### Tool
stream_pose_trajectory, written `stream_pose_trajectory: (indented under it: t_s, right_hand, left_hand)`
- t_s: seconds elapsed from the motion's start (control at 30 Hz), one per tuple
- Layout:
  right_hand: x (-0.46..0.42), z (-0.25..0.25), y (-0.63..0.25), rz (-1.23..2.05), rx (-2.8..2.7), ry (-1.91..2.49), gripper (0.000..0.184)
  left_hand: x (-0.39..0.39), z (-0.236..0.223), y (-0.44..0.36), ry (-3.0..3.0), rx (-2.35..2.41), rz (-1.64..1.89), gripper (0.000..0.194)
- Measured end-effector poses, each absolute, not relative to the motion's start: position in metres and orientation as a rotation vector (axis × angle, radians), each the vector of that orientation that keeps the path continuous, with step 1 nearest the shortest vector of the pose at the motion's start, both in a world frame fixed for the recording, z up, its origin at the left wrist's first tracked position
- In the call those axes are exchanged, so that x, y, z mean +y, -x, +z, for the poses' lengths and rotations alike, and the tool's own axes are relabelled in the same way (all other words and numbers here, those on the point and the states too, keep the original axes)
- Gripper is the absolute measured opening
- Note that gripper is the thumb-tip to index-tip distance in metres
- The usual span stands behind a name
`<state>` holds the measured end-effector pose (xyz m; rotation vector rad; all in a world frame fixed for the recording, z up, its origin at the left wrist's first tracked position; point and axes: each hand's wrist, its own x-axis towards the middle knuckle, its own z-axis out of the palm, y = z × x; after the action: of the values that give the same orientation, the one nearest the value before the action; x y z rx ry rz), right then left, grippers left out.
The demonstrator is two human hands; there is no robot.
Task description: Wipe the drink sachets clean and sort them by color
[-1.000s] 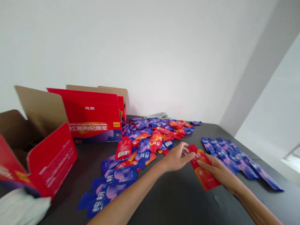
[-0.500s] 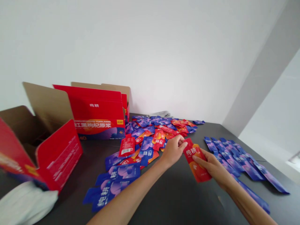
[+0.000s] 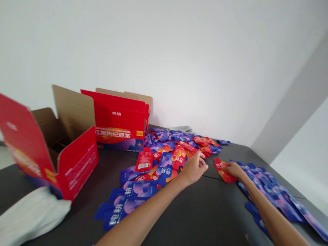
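Observation:
My right hand [image 3: 233,169] grips a red and orange spouted pouch [image 3: 225,175] by its right edge, low at the table's right-middle. My left hand [image 3: 194,168] holds nothing, its fingers loosely curled and apart, just in front of a mixed heap of pouches. In that heap lie red pouches [image 3: 178,156] and blue-purple pouches [image 3: 165,164], overlapping at various angles. To the right of my right hand, several blue pouches [image 3: 278,191] lie side by side in overlapping rows, partly hidden by my right forearm.
An open red carton [image 3: 79,164] stands at the left, with another red carton [image 3: 119,126] behind it. A white cloth [image 3: 38,215] lies at the front left. More blue pouches [image 3: 125,206] are near my left forearm. A white wall [image 3: 179,68] rises behind the dark table [image 3: 194,212].
My left hand has let go of the red pouch. My right hand has carried it away and lowered it toward the table beside the blue rows. The view has turned slightly left.

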<state>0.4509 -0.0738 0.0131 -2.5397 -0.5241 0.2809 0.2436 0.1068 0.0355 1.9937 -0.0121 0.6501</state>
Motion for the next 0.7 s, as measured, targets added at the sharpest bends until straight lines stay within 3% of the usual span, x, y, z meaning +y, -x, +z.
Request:
stream_pose_trajectory:
  t_s: [0.27,0.43,0.6,0.7]
  right_hand:
    - [-0.07,0.012,-0.463,-0.025,-0.655,2.892,0.041]
    - [-0.041,0.021,-0.456,-0.142,-1.014,2.806,0.04]
    - [0.001,0.008,-0.444,-0.255,-1.26,2.699,0.057]
    - [0.014,0.002,-0.438,-0.352,-1.226,2.711,0.049]
  left_hand:
    - [0.113,0.042,-0.245,-1.962,0.053,0.744,0.023]
    - [0.123,0.053,-0.244,-1.913,0.132,0.862,0.021]
    - [0.13,0.057,-0.243,-1.897,0.189,0.909,0.022]
    - [0.133,0.057,-0.244,-1.898,0.204,0.912,0.023]
